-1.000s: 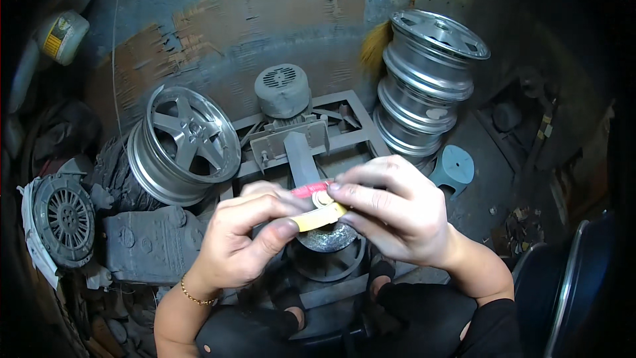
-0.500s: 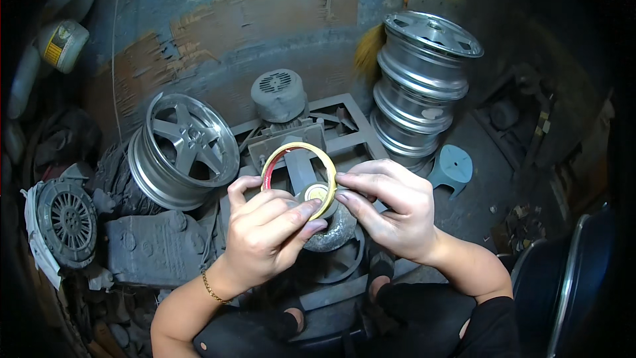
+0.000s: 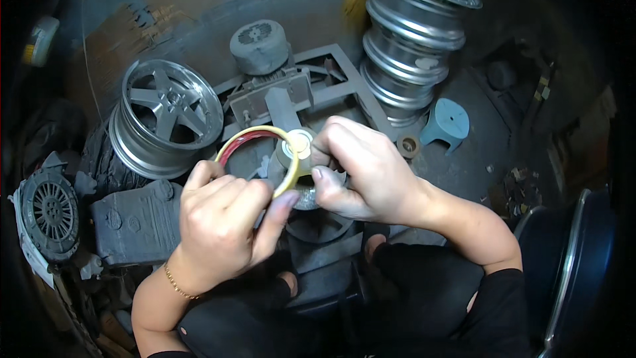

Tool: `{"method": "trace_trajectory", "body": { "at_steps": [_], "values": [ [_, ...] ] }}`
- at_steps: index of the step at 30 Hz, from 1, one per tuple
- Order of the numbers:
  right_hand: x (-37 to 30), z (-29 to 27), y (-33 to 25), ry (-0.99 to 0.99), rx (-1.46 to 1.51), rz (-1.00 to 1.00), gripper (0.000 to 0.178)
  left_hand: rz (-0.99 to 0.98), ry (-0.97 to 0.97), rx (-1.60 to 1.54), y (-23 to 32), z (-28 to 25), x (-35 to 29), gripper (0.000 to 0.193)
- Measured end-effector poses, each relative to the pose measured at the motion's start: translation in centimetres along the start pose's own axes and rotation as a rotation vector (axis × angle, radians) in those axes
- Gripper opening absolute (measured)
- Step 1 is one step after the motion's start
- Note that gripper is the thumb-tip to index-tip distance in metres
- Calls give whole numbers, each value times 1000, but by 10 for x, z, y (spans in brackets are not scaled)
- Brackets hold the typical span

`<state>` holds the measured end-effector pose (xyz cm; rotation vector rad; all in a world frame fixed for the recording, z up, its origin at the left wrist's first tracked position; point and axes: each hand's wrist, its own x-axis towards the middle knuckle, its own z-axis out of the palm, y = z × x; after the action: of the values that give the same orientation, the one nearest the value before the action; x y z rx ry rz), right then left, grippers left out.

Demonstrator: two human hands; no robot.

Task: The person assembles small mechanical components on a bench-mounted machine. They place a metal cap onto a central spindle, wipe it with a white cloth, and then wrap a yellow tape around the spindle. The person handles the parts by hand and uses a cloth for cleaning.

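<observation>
A thin roll of yellow tape (image 3: 295, 166) with a red inner face is gripped at its near side by my left hand (image 3: 225, 222), fingers curled round the ring and thumb against it. Just right of the roll, my right hand (image 3: 364, 172) is closed in a pinch between thumb and bent fingers. A short strip of yellow tape runs from the roll toward that pinch; its end is hidden by the fingers. Both hands are in the air above a dusty machine, in front of its pale round hub (image 3: 301, 142) and rough grey wheel (image 3: 306, 199).
Behind stands the machine's motor (image 3: 260, 46) on a metal frame (image 3: 361, 86). A spoked wheel rim (image 3: 173, 103) leans at left, near a ribbed disc (image 3: 52, 212). Stacked rims (image 3: 414, 46), a blue stool (image 3: 447, 122) and a brown ring (image 3: 408, 146) are at right.
My right hand has drawn away from the ring's edge, with a strip of tape now between them. My left hand has tilted the roll. The view has shifted, so the surroundings sit higher.
</observation>
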<state>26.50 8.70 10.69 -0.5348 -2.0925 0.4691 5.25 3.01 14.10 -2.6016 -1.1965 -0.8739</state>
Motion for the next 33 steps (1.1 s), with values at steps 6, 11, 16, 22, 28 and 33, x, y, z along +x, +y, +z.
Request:
{"method": "trace_trajectory", "body": {
  "at_steps": [6, 11, 16, 22, 28, 33],
  "values": [
    [-30, 15, 9, -130, 86, 110, 16, -233, -300, 4, -3, 2, -20, 33],
    [-58, 22, 33, -125, 44, 347, 15, -273, -427, -66, -23, 26, -37, 33],
    [-70, 36, 48, 17, -5, 374, 13, -252, -400, -39, -31, 45, -42, 29],
    [-67, 41, 52, 36, -34, 358, 13, -246, -332, -2, -38, 50, -39, 35],
    [-65, 44, 53, 56, 28, 388, 13, -259, -315, -14, -44, 50, -41, 36],
    [-62, 45, 53, 67, -28, 354, 12, -302, -349, -21, -47, 49, -41, 33]
  ]
}}
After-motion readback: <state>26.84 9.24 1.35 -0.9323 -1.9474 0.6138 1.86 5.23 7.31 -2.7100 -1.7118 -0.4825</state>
